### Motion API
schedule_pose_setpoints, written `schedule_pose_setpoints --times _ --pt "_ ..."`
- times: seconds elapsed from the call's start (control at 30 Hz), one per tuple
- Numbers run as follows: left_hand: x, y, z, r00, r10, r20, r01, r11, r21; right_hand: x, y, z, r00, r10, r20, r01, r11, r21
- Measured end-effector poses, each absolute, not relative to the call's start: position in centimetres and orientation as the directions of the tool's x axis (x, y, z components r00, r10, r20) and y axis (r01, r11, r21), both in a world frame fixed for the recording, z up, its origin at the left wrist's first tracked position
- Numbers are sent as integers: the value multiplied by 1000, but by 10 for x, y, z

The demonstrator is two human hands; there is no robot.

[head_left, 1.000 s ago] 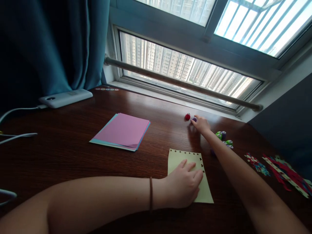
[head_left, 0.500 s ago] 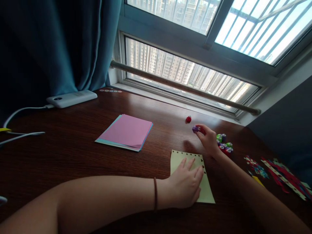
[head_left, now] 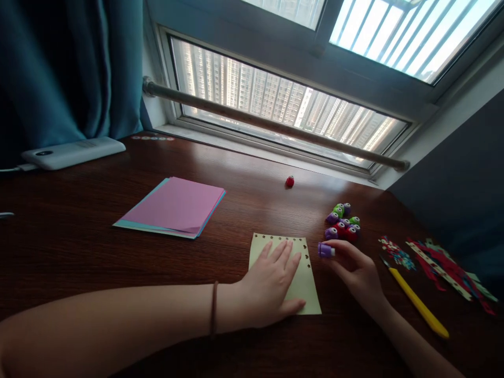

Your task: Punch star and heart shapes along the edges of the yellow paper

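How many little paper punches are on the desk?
About 9, some may be hidden: one purple punch in the right hand, one red punch alone near the window, about seven in a cluster behind the hand.

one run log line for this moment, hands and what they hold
left hand: flat on yellow paper | right hand: holds purple paper punch at the paper's right edge | nearby: punch cluster, yellow pen

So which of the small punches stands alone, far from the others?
The red punch near the window; the rest sit clustered, and one purple punch is in the right hand.
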State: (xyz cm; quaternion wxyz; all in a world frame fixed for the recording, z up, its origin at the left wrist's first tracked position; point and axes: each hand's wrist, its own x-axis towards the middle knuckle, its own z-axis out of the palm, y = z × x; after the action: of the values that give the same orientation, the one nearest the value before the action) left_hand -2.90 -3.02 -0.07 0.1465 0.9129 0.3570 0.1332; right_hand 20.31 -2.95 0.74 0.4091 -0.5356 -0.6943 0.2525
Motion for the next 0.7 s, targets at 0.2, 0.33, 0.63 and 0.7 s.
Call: schedule_pose_setpoints --times 0.2,0.33,0.63,0.7 --pt "-28 -30 2 704 701 111 636 -693 339 206 -29 15 -111 983 147 605 185 -775" --pt "-27 -29 1 703 705 92 651 -690 317 201 -32 17 -141 986 90 576 155 -803" --pt "-28 -28 1 716 689 114 641 -713 285 192 -42 23 -171 985 11 564 106 -819" --pt "-28 -29 1 717 688 113 641 -713 284 192 -42 22 -169 986 4 584 104 -805"
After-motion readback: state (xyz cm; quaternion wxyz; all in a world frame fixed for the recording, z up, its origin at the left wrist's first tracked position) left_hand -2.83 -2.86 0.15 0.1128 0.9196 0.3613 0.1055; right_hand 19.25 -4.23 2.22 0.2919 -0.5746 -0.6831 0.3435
